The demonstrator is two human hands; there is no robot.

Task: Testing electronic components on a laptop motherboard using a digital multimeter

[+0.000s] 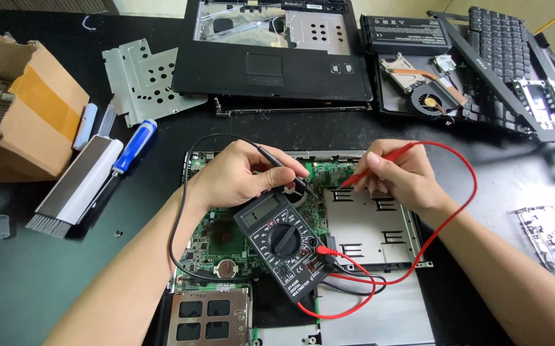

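While the black surface (46, 282) carries many laptop parts, the green board (216, 234) lies in the middle with the meter (284, 247) resting on it. At the board's upper edge, the left hand (239, 176) has its fingers closed on the black probe (284, 168), and the right hand (396, 173) pinches the red probe (380, 165). Both tips touch the board, near each other.
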